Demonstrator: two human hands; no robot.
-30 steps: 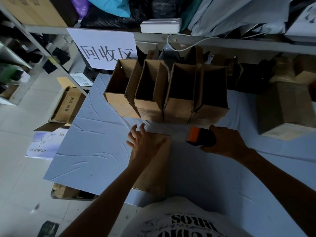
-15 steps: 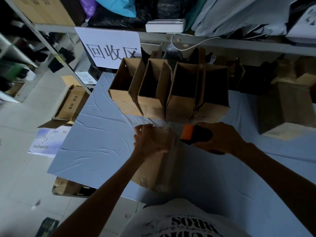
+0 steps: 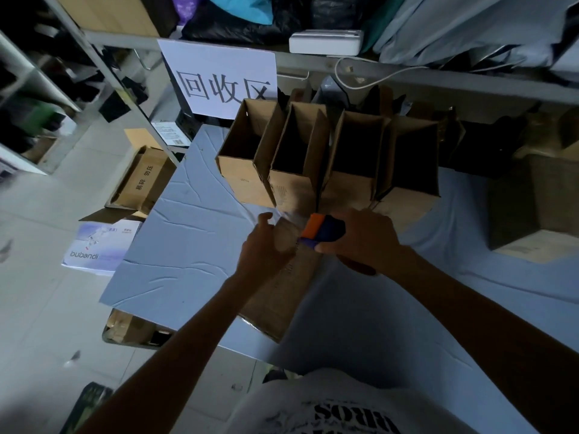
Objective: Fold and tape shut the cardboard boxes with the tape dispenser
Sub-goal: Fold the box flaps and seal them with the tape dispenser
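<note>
A long brown cardboard box (image 3: 275, 302) lies on the blue-covered table (image 3: 175, 252), its near end over the table's front edge. My left hand (image 3: 266, 249) grips the box's far end, fingers curled over the top. My right hand (image 3: 360, 239) holds the orange and dark tape dispenser (image 3: 322, 230) against that same far end, right beside my left hand. A clear strip of tape shows faintly at the far end.
Several open cardboard boxes (image 3: 300, 161) stand in a row just behind my hands. A darker box (image 3: 542, 202) sits at the right. A metal shelf with a paper sign (image 3: 219, 76) runs behind. More boxes (image 3: 141, 180) lie on the floor at left.
My left hand went from lying flat on the box to gripping its far end. The dispenser moved left until it met the box end and my left hand.
</note>
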